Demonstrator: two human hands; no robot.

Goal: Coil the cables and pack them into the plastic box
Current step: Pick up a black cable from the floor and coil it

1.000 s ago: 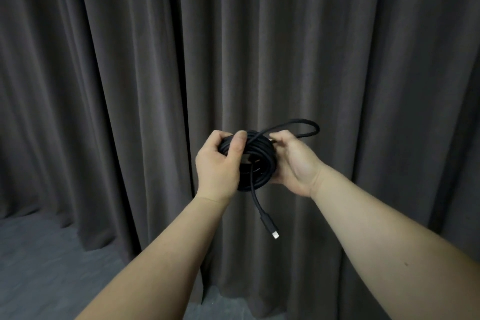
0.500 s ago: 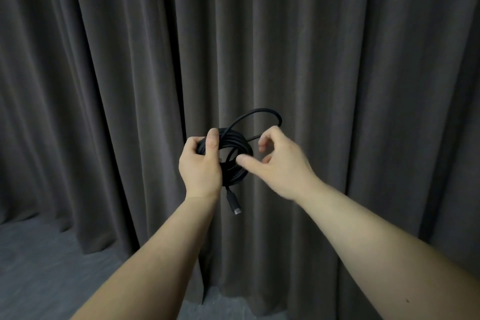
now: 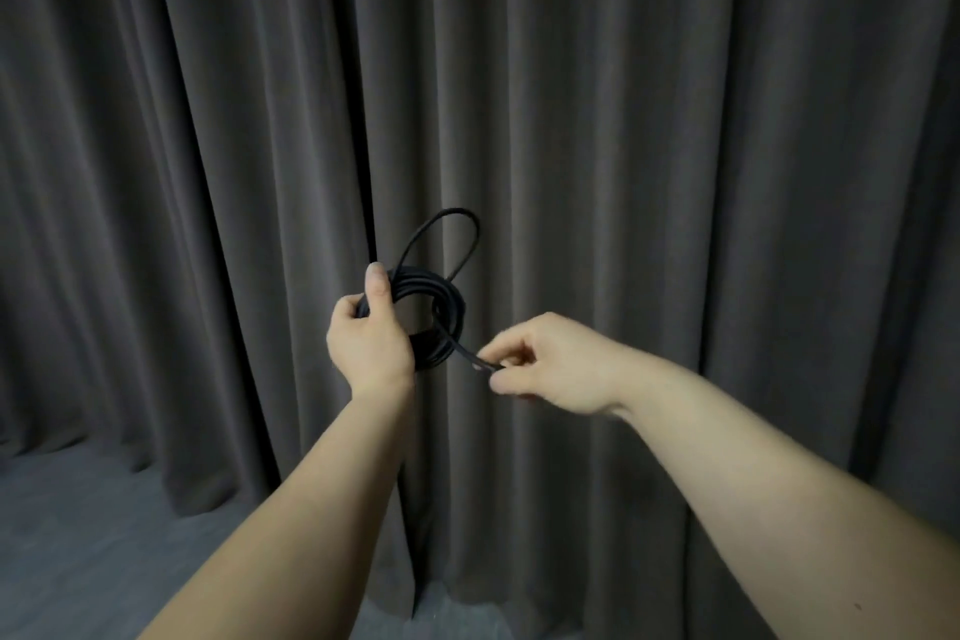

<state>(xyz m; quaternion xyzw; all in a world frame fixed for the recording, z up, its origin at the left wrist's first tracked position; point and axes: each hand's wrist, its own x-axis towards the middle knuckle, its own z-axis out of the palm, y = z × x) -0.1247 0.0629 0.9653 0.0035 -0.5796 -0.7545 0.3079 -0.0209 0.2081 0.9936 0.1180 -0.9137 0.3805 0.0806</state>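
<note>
I saw the left hand (image 3: pixel 366 348) wrapped round the black cable coil (image 3: pixel 441 307) w/ thumb up, right hand (image 3: pixel 550 364) just beside it pinching the cable's free end (image 3: pixel 480 363).

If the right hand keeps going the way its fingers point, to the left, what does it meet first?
Probably the cable coil, held by the left hand; the right hand pinches the cable's end just beside it. Depth is unclear.

backdrop: dark grey pleated curtain (image 3: pixel 675 120), full width | floor: grey (image 3: pixel 78 535) | light: dim
</note>
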